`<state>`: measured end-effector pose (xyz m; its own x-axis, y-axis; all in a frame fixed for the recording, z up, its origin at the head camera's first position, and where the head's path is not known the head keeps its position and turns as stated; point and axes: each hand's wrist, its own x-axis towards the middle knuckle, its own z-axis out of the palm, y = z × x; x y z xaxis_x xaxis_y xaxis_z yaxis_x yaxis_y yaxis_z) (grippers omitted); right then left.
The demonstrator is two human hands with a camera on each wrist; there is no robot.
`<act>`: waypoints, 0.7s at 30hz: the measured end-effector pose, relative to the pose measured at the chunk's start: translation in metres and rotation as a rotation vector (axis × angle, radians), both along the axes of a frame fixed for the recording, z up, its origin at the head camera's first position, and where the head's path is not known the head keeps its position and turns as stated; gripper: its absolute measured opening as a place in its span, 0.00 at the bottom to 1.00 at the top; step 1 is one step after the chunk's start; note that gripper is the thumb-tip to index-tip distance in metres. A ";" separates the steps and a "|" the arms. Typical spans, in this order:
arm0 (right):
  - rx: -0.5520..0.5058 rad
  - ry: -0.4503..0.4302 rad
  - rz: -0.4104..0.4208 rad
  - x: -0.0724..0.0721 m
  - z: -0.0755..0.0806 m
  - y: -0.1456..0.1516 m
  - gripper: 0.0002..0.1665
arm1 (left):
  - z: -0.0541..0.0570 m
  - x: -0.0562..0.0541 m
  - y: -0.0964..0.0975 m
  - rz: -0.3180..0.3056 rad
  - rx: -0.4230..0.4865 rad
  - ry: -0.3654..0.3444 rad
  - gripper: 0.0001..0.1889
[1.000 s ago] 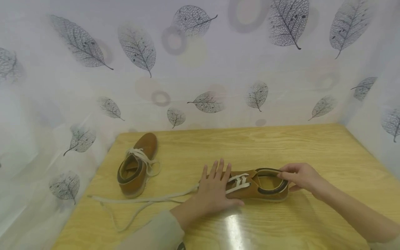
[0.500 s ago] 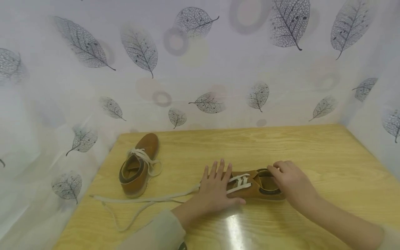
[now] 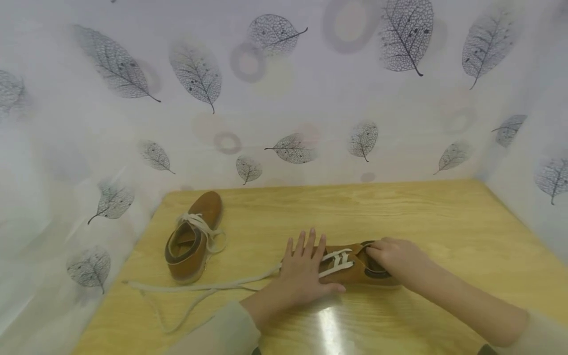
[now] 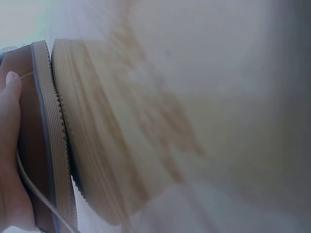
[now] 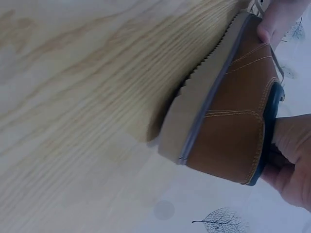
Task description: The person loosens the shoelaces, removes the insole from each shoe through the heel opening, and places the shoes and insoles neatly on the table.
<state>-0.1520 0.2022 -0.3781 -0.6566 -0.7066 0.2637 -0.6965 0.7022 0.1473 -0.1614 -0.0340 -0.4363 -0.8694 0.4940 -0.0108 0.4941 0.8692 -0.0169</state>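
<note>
A brown leather shoe (image 3: pixel 341 278) with cream laces lies on its sole, toe to the left. My left hand (image 3: pixel 301 271) rests flat over its toe end, fingers spread; in the left wrist view that hand (image 4: pixel 10 131) lies along the shoe's side. My right hand (image 3: pixel 397 261) is at the shoe's opening with fingers curled, pinching the tongue (image 3: pixel 364 254); the fingertips are partly hidden. The right wrist view shows the right hand (image 5: pixel 294 160) reaching into the padded collar (image 5: pixel 269 126). Loose laces (image 3: pixel 213 286) trail left across the table.
A matching brown shoe (image 3: pixel 188 261) with laces tied in a bow stands at the table's left, toe pointing away. The wooden table (image 3: pixel 399 207) is bordered by a white leaf-patterned sheet (image 3: pixel 310 98) at the back and sides.
My right hand has let go of the shoe's heel collar and moved left over the opening to the tongue. The left hand has stayed on the toe end.
</note>
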 end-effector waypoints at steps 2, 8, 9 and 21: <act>0.028 -0.083 -0.068 -0.001 0.003 -0.005 0.15 | 0.000 0.000 0.000 0.004 -0.007 0.008 0.60; 0.098 -0.181 -0.175 -0.003 0.004 -0.013 0.15 | 0.000 0.001 -0.001 -0.006 0.007 0.008 0.59; 0.101 -0.188 -0.181 -0.003 0.005 -0.013 0.15 | 0.000 0.001 -0.001 -0.008 0.008 0.009 0.59; 0.055 -0.467 -0.245 -0.005 0.009 -0.021 0.12 | -0.002 -0.001 -0.001 -0.016 0.012 0.011 0.59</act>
